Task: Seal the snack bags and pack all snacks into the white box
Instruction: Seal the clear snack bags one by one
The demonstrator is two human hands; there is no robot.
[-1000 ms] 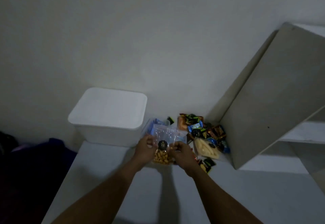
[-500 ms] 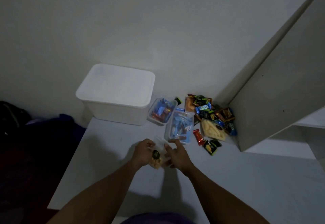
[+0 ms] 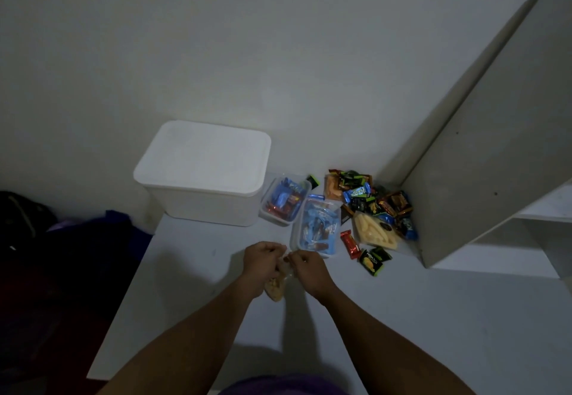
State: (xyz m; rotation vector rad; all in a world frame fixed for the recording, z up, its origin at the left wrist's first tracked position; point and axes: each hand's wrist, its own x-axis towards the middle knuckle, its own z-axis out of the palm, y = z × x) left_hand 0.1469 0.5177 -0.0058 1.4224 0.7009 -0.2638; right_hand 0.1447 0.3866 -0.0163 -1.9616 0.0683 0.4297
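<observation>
Left hand [image 3: 261,260] and right hand [image 3: 309,267] pinch the crinkly top of a clear snack bag [image 3: 277,286] of orange pieces, fingers curled tight, over the near white table [image 3: 433,317]. Farther left sits the smooth, lidded white box [image 3: 204,171], with two clear tubs [image 3: 317,227] and glossy candy wrappers [image 3: 368,199] to its right.

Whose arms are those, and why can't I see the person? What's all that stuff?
There is no robot here. The camera sits on the person's head and looks down, so only their arms show. The left hand and right hand pinch the top of a small snack bag over the table. Further back stands the white box with its lid on. Next to it are a clear tub of sweets, a second tub nearer the hands, and a pile of wrapped sweets.
</observation>
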